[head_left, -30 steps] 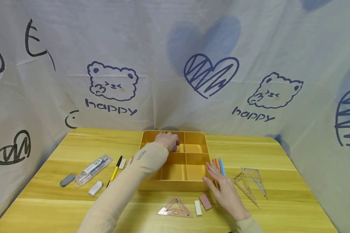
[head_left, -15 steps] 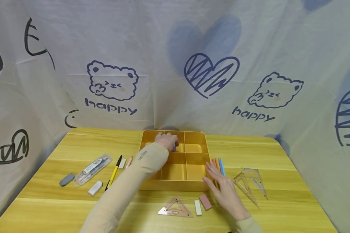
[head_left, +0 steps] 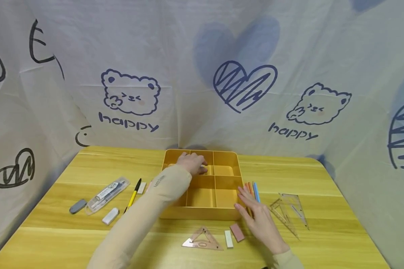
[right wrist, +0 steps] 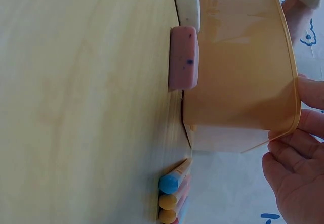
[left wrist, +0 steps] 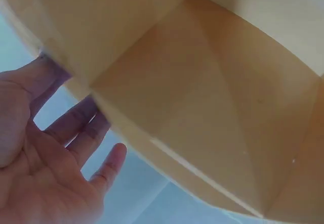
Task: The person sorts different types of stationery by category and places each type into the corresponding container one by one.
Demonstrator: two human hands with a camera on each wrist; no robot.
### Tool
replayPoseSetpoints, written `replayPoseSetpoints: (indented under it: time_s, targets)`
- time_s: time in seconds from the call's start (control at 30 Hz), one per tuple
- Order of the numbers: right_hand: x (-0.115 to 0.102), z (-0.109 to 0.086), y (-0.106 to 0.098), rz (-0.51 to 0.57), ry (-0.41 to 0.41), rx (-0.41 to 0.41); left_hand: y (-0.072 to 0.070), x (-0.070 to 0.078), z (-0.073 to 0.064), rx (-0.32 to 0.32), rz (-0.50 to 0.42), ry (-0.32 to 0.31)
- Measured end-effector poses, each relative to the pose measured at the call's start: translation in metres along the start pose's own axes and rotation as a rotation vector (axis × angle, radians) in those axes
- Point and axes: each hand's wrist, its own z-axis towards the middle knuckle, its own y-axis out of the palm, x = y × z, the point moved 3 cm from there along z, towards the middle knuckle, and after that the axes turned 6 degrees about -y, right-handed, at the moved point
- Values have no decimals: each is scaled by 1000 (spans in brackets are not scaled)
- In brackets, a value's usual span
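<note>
My left hand [head_left: 190, 163] reaches into the back row of an orange-yellow divided box [head_left: 202, 214]. In the left wrist view, a box wall [left wrist: 136, 32] hides the fingertips; a little purple shows there, too unclear to name. The little finger [left wrist: 111, 166] is apart from the others. At the box's front right corner, my right hand [head_left: 260, 220] touches the rim with fairly straight fingers and the thumb in front. Beside that hand lie colored pencils [head_left: 257, 192]. A pink eraser [head_left: 237, 232] and a white eraser [head_left: 228, 239] lie before the box.
A pinkish triangle ruler [head_left: 202, 245] lies in front; clear set squares [head_left: 297, 209] lie at right. Left of the box are a clear case [head_left: 107, 195], a grey eraser [head_left: 77, 206], a white eraser [head_left: 111, 216] and a yellow-black pen [head_left: 133, 196]. A printed curtain [head_left: 188, 74] hangs behind.
My left hand and sleeve have shifted slightly left, with the fingers a little more spread. The purple patch by its fingers shows less than before. The right hand stays in place.
</note>
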Motion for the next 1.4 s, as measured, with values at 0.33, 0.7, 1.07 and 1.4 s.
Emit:
replayPoseSetpoints:
  time_s: [0.33, 0.7, 1.07, 1.4]
  targets:
    - [-1, -1, 0, -3, -5, 12, -21, -10, -62, 85, -94, 121]
    - [-2, -3, 0, -7, -24, 25, 30, -43, -142, 286, -233, -39]
    - [-1, -4, 3, -14, -25, 25, 62, -48, -142, 401, -266, -87]
    - [-3, -1, 2, -15, -43, 35, 69, -52, -139, 454, -205, -82]
